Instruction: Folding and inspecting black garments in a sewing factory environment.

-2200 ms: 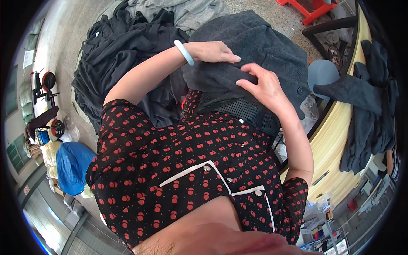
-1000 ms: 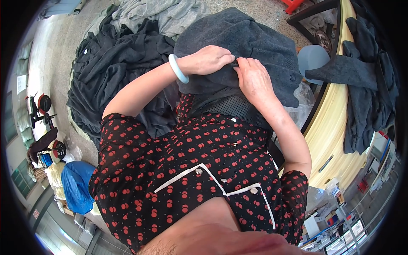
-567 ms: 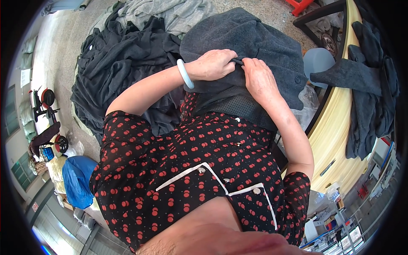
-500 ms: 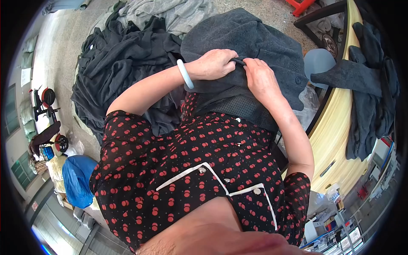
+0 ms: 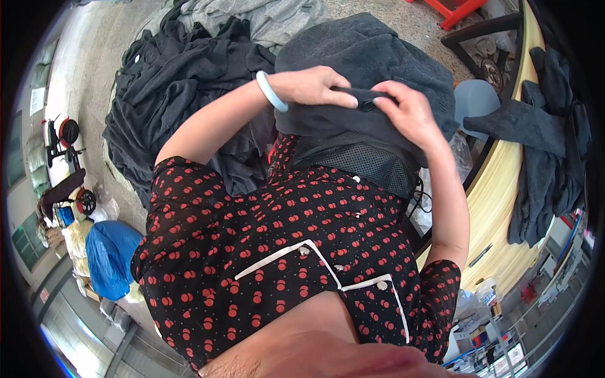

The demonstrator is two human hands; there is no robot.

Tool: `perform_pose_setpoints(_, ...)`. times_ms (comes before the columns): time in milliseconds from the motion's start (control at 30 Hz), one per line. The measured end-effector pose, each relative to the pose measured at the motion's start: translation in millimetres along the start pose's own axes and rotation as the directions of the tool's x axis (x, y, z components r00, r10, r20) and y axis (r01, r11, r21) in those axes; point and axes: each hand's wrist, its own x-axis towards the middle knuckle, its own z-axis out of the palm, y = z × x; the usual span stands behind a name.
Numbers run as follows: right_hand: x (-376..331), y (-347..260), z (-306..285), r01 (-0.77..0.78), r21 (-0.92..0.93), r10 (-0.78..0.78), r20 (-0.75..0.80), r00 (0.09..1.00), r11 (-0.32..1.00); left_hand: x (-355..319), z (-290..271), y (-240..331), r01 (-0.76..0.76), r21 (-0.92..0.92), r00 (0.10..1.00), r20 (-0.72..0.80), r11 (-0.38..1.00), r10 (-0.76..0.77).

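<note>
Clearly mid-way: the dark grey garment (image 5: 378,63) sits bunched on the lap at twelve o'clock, both hands pinching one small folded edge. The left hand (image 5: 312,85) is closed over the fabric, and the right hand (image 5: 406,113) grips it from one o'clock. A heap of dark clothes (image 5: 170,94) at ten o'clock looks unhandled.

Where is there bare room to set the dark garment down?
Bare concrete floor left of the black clothing heap. The yellow table shows a bare strip beside the draped dark clothes. Crowded: both hands, left hand, right hand, grip the dark garment.
</note>
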Motion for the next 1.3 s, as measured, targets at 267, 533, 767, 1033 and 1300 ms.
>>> perform_pose_setpoints(267, 23, 9, -3, 0.163, -0.337, -0.161, 0.034, 0.986, 0.927, -37, -22, -53, 0.166, -0.116, 0.983, -0.066, 0.979, -0.174)
perform_pose_setpoints(533, 50, -37, 54, 0.318, -0.215, -0.308, 0.078, 0.948, 0.924, -37, -18, -70, 0.098, -0.164, 0.984, -0.134, 0.982, -0.12)
perform_pose_setpoints(767, 6, -49, 73, 0.353, -0.317, -0.329, 0.128, 0.936, 0.88, -41, -15, -64, 0.137, -0.123, 0.978, -0.14, 0.983, -0.154)
perform_pose_setpoints(1033, 9, -48, 88, 0.34, -0.367, -0.317, 0.125, 0.94, 0.866, -34, 4, -74, -0.005, 0.168, 0.998, -0.055, 0.986, 0.014)
perform_pose_setpoints(1300, 21, -57, 83, 0.341, -0.34, -0.367, -0.014, 0.93, 0.877, -45, -14, -58, 0.049, -0.133, 0.974, -0.212, 0.99, -0.076)
